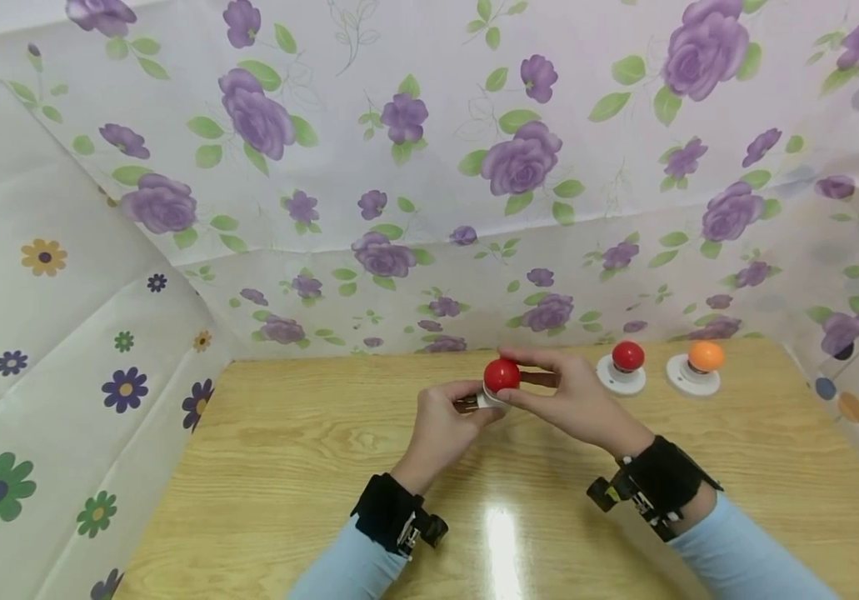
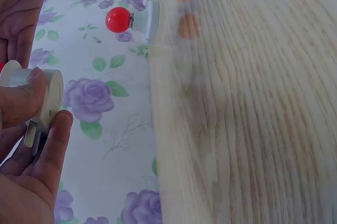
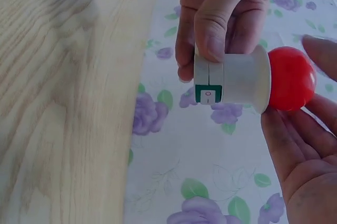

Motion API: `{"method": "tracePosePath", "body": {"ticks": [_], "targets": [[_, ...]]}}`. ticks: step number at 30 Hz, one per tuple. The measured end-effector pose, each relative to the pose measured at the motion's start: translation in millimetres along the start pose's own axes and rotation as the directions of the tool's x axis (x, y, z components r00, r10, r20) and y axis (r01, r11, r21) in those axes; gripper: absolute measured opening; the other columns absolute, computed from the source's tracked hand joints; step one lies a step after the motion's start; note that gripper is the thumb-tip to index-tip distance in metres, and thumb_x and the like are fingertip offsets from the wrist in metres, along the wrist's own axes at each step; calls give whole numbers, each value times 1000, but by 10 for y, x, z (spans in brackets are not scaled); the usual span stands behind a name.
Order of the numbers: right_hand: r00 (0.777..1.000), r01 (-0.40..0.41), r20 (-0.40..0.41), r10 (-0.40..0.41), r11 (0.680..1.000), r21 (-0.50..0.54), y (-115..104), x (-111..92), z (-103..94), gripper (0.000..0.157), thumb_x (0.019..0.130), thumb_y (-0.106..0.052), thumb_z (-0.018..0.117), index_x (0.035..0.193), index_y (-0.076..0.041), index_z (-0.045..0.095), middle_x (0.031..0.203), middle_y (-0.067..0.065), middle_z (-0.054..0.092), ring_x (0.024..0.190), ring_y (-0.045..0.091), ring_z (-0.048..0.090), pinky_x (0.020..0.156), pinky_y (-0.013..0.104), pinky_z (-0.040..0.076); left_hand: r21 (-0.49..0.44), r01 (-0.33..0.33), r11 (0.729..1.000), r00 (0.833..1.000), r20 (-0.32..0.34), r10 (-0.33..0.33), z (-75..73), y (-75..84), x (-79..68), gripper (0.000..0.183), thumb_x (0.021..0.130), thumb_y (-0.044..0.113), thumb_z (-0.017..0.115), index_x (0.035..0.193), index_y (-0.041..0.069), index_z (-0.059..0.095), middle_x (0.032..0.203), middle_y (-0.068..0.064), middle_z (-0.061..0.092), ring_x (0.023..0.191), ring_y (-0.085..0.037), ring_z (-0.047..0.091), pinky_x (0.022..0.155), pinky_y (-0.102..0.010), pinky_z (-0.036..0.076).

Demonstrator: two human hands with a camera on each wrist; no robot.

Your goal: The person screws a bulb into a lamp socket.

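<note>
My left hand (image 1: 444, 423) grips a white plug-in lamp socket (image 3: 239, 79), thumb on its broad base. Flat metal prongs (image 2: 31, 133) stick out of that base between the fingers in the left wrist view. A green-edged switch (image 3: 208, 95) shows on the base's side. Seated in the socket's flared mouth is a round red bulb (image 1: 501, 374). With thumb on one side and fingers on the other, my right hand (image 1: 582, 404) holds the bulb. In the right wrist view, its fingertips lie at the socket's rim and under the bulb.
To the right on the wooden table (image 1: 309, 450) stand two round white lamp bases, one with a red bulb (image 1: 627, 356), one with an orange bulb (image 1: 706, 357). A flowered sheet (image 1: 429, 208) hangs behind the table, and another patterned sheet (image 1: 62, 317) covers the left side.
</note>
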State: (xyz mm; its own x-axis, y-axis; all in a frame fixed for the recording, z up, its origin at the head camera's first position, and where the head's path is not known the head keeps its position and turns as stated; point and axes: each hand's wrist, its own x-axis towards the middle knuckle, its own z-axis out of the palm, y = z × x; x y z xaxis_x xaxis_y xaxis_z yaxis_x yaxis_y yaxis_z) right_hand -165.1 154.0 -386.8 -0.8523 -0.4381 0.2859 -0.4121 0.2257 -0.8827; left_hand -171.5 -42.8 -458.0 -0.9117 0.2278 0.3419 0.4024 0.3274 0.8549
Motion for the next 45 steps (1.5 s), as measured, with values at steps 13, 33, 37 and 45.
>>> {"method": "tracePosePath", "body": {"ticks": [13,33,37,45], "targets": [[999,-5,-51,5,1000,-11,20,-28,29,42,79,-16,74,118,-8,62,117,4,60,102,18,59,79,31,49,27,-25,999,1000,10,25,29,-24,2,23,77,21,76,100,20,71,93,13,65,83,-2,61,69,-22,50],[987,48,-150,-59,996,-77,-18,-51,79,43,74,-18,78,114,-7,65,109,4,64,93,18,61,74,31,51,6,-47,999,999,-14,48,68,-18,-21,25,80,31,72,102,20,70,97,12,65,83,-3,62,69,-23,50],[994,28,-102,-38,995,-98,-39,-40,42,55,71,-20,81,121,-12,61,117,2,61,98,18,59,83,36,48,-34,-39,999,999,-18,38,36,-44,-20,29,78,35,74,102,20,70,98,11,65,84,-5,62,70,-25,51],[1000,-2,-31,-1,997,-80,86,-12,55,59,71,-20,81,124,-10,58,118,-1,60,100,15,59,84,38,48,-29,-24,999,1000,-17,24,5,-45,5,26,77,31,75,101,19,71,96,12,65,85,-5,61,71,-25,51]]}}
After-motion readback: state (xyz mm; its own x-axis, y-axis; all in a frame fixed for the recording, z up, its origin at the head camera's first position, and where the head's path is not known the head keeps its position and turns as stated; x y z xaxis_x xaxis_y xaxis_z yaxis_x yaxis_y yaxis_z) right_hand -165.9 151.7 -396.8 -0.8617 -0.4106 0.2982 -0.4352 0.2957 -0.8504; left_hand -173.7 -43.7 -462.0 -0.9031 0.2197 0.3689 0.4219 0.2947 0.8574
